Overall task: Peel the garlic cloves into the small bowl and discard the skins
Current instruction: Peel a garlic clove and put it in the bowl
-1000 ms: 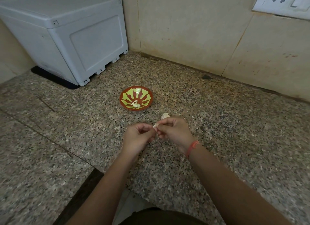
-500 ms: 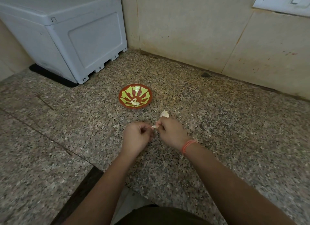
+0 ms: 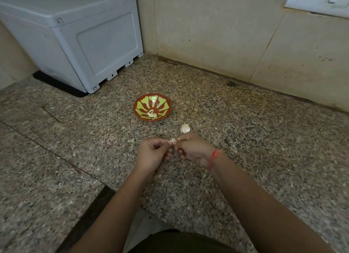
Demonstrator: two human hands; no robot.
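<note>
Across the last second very little has changed. The left hand (image 3: 153, 154) and right hand (image 3: 192, 150) stay knuckle to knuckle just above the counter (image 3: 245, 139), and the garlic clove (image 3: 172, 140) is still held between them. Only a pale sliver of it shows. The fingers (image 3: 184, 137) of both hands are curled in tight and pinch the clove from either side. Whether any skin has come free cannot be told, as the clove is mostly hidden. Judgement: peeling of this clove is under way but not finished, and nothing new has reached the small bowl (image 3: 164, 101). The bowl sits where it was, just beyond the hands, with pale peeled garlic (image 3: 151, 114) lying at its near side. A pale piece (image 3: 184, 128) lies on the counter just beyond the right hand, and it could be a shed skin or an unpeeled clove. If it is skin, it has yet to be discarded. No bin or other place for skins is in view. A grey plastic box (image 3: 85, 35) stands in the far left corner, well apart from the work. The way from hands to bowl looks unobstructed.
</note>
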